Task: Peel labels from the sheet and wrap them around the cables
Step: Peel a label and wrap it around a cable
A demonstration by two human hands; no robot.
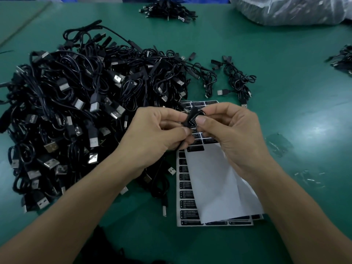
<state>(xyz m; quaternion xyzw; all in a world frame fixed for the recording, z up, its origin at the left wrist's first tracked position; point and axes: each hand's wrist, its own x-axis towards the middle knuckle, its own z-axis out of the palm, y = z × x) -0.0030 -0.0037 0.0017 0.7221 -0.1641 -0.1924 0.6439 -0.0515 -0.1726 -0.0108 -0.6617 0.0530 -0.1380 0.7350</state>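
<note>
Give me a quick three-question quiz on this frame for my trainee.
1. True or false: the label sheet lies right of the big pile of USB cables.
2. What do the left hand and right hand pinch between them? A. black label B. plastic bag C. loose screw
3. Fill in: the table top is ___.
Key: 1 true; 2 A; 3 green.

Green table (285, 77) with soft glare, crinkled plastic bag (289, 10) at far edge
</note>
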